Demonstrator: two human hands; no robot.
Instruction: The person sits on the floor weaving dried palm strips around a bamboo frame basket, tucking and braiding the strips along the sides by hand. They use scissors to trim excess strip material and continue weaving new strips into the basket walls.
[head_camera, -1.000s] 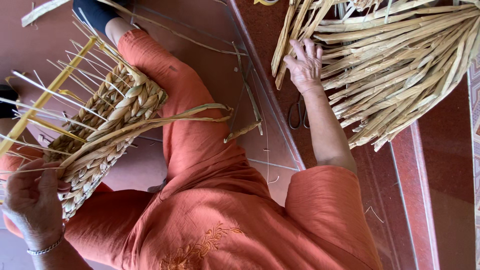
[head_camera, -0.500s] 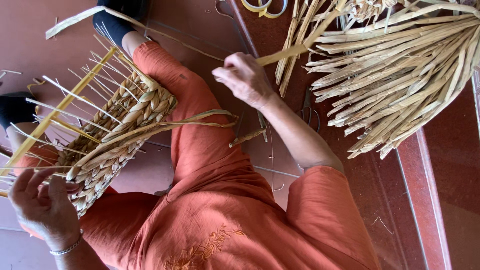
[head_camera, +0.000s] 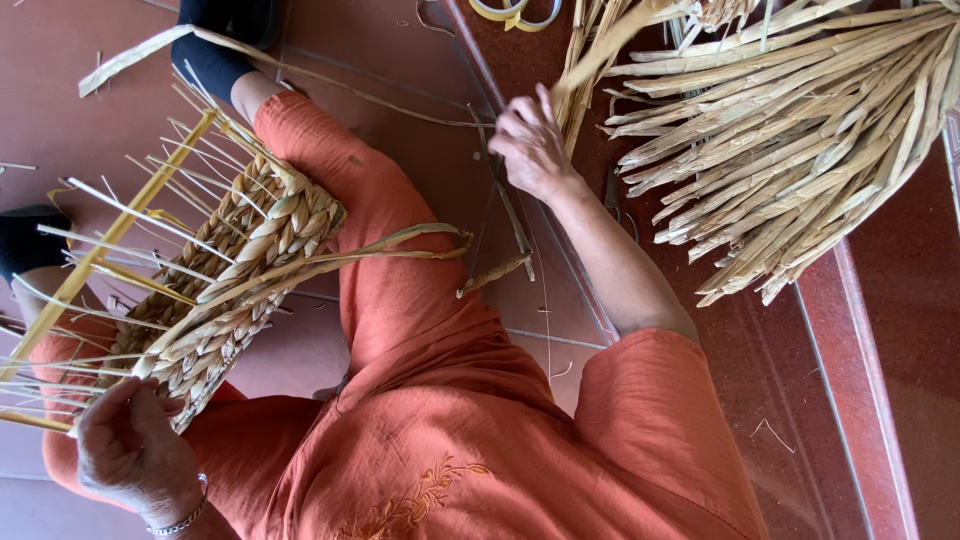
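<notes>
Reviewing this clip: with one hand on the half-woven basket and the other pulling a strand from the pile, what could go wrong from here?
1. The right hand grips one dried strand out of the loose pile; pulling may drag neighbouring strands out.
2. Only the left hand steadies the half-woven basket on the lap; it might tip or slip.
3. Thin upright stakes stick out bare and could poke the hand or bend.

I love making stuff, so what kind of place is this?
Probably a home floor used for basket weaving: red floor tiles, a pile of dried straw strands, and a half-woven basket on the lap. The right hand pulls one strand.
</notes>
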